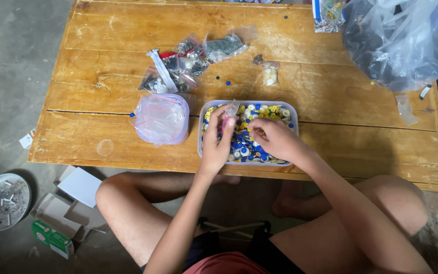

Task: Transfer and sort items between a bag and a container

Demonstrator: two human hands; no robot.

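Note:
A clear rectangular plastic tub [292,109] full of several small blue, yellow and white buttons sits at the near edge of a low wooden table [117,30]. My left hand [218,144] hovers over the tub's left side and pinches a small clear zip bag [230,109] held upright. My right hand [275,138] rests in the tub's middle, fingers curled down among the buttons; what it pinches is hidden.
A stack of empty clear zip bags [161,118] lies left of the tub. Several filled small bags [188,66] and one with white pieces [269,74] lie farther back. A large plastic sack [394,40] stands far right. A metal dish [2,201] and cardboard boxes [72,208] lie on the floor.

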